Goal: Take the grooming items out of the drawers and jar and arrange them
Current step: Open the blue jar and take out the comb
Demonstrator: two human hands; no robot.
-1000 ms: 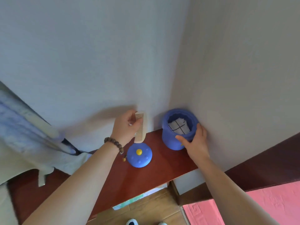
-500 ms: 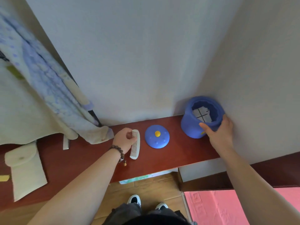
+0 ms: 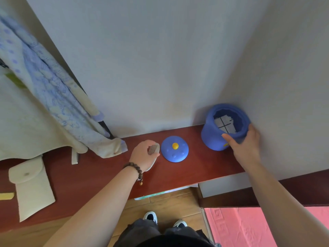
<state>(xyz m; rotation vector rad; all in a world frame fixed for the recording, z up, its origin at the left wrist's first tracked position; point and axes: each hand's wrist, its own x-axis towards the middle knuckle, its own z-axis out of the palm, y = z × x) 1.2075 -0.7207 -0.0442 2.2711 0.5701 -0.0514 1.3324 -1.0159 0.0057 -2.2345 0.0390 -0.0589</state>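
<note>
From my remote seat, the left hand (image 3: 143, 155) has come down onto the shelf (image 3: 195, 168) with the comb (image 3: 153, 149), which a second ago was lifted against the wall; fingers curl loosely over it (release looks near). Just right of that hand lies the lid (image 3: 174, 148). The right hand (image 3: 244, 145) grips the open jar (image 3: 225, 126), thumb over the rim; something pale remains inside, so I judge emptying isn't finished.

1. Blue jar (image 3: 213, 138).
2. Blue lid (image 3: 174, 149) with a yellow knob.
3. Cream comb (image 3: 154, 151).
4. Reddish-brown worktop (image 3: 187, 170).
5. Blue-and-white patterned cloth (image 3: 53, 90).
6. Cream pouch (image 3: 32, 186).
7. Pink mat (image 3: 236, 227).
8. Brown bead bracelet (image 3: 136, 169).
</note>
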